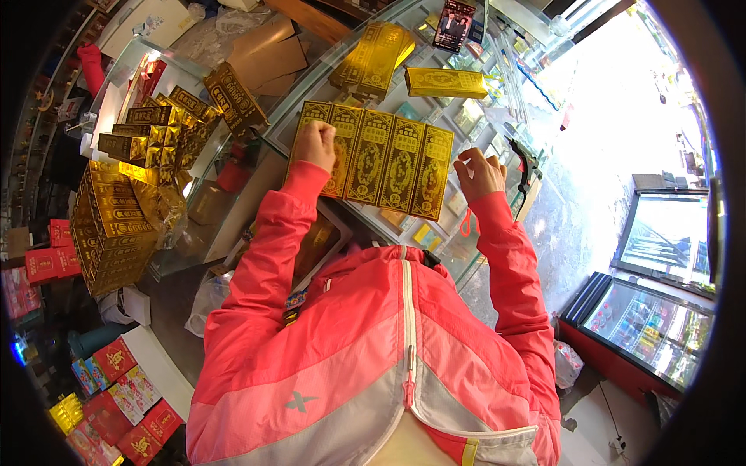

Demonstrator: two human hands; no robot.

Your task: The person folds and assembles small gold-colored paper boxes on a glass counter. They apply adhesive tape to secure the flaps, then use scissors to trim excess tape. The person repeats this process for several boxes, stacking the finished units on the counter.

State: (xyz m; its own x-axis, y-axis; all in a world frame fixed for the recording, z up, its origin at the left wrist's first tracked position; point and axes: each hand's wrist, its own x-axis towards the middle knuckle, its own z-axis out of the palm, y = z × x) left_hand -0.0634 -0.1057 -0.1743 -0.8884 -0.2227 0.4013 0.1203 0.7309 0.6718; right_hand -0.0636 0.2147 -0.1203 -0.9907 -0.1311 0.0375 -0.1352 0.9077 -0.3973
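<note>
On the glass counter (451, 245) before me, several flat gold boxes (374, 158) with ornate dark print lie side by side in a slanting row. Over the row's left end is my left hand (316, 146), its fingers closed; anything inside them is hidden. My right hand (480, 172) hovers just beyond the right end of the row, apart from the boxes. Its fingers are curled in, and I cannot make out what they hold, if anything. A red-orange loop (466, 224) hangs by the right wrist. Close to that hand lies a curved black and red object (524, 167).
Farther back are a gold box stack (373, 58), a single gold box (445, 82) and a phone-like screen (454, 26). At left, gold boxes (116, 225) pile high beside flattened cardboard (264, 62). Red packets (124, 388) lie lower left; a glass-topped case (649, 322) stands right.
</note>
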